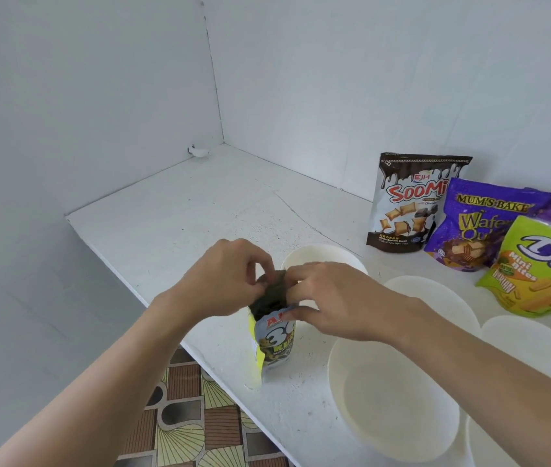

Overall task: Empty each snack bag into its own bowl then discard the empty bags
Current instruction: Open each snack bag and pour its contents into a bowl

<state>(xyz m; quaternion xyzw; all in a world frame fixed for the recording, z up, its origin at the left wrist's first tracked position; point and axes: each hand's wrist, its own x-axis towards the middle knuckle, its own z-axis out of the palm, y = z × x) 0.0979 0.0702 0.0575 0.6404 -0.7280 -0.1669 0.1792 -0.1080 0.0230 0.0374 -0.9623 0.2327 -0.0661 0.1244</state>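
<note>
A small yellow and silver snack bag (272, 345) stands upright on the white counter (173, 224), near its front edge. My left hand (223, 281) pinches the dark top of the bag from the left. My right hand (331, 301) pinches the same top from the right. Several white bowls surround the bag: one (321, 256) just behind my hands, one (395, 399) to the right under my right forearm, and others (435, 298) further right. All the bowls that I can see into hold nothing.
Unopened snack bags stand at the back right: a brown SooMi bag (412, 203), a purple wafer bag (479, 224), a green Deka bag (543, 264). White walls close the counter at the left and back. Patterned floor (183, 416) shows below the counter edge.
</note>
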